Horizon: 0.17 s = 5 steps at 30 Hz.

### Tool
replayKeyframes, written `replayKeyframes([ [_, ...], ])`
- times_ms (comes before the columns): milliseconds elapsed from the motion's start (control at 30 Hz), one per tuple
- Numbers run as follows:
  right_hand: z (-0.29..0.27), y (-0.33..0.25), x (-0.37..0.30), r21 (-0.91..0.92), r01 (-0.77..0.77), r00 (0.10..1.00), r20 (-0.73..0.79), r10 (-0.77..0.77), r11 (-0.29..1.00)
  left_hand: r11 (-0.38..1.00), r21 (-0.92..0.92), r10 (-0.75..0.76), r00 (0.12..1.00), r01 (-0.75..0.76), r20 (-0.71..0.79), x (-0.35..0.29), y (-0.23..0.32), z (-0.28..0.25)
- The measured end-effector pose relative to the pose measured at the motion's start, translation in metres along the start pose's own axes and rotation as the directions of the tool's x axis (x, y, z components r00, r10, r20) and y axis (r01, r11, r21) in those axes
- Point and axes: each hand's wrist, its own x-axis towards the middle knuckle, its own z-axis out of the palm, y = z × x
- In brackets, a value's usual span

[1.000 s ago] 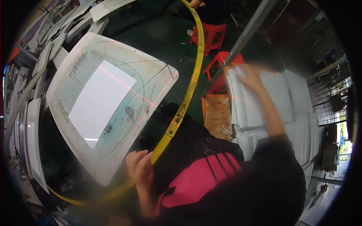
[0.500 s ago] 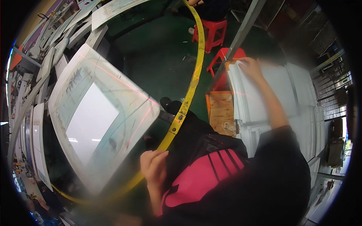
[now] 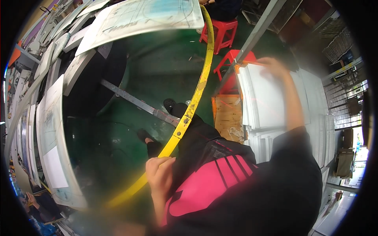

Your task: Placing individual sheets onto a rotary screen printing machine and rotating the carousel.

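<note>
At the lower middle, my left hand (image 3: 159,173) is closed, its fingers curled beside the yellow curved rail (image 3: 195,100). Whether anything is between those fingers is hidden. My right arm reaches up and right, and my right hand (image 3: 275,67) is over the far edge of a stack of white sheets (image 3: 262,104). Motion smears its fingers, so I cannot tell if a sheet is pinched. On the left, a pale stained board (image 3: 49,126) carries a white sheet (image 3: 55,167). Another pale board (image 3: 153,19) with dark marks is at the top.
A grey metal arm (image 3: 138,103) runs across the green floor to the rail. Red stools (image 3: 224,37) stand beyond it, with a seated person behind. A grey post (image 3: 256,33) slants beside the stack. An orange-edged wooden box (image 3: 228,116) sits left of the sheets.
The board with the white sheet has swung from the centre to the left, and another board has come further in at the top. My right hand has shifted slightly rightward; my left stays put.
</note>
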Motion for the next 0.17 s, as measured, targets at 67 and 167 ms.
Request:
replayKeyframes([
  [67,-0.0077,0.0009,0.0054,0.051,-0.148,0.984,0.112,0.142,0.988,1.0,0.003,0.004,1.0,-0.004,0.01,0.0016,-0.002,0.0006],
  [167,-0.0087,0.0033,0.0101,0.115,-0.295,0.949,0.146,0.278,0.948,1.0,0.012,0.015,0.997,-0.016,0.074,0.0064,-0.0047,-0.0006],
])
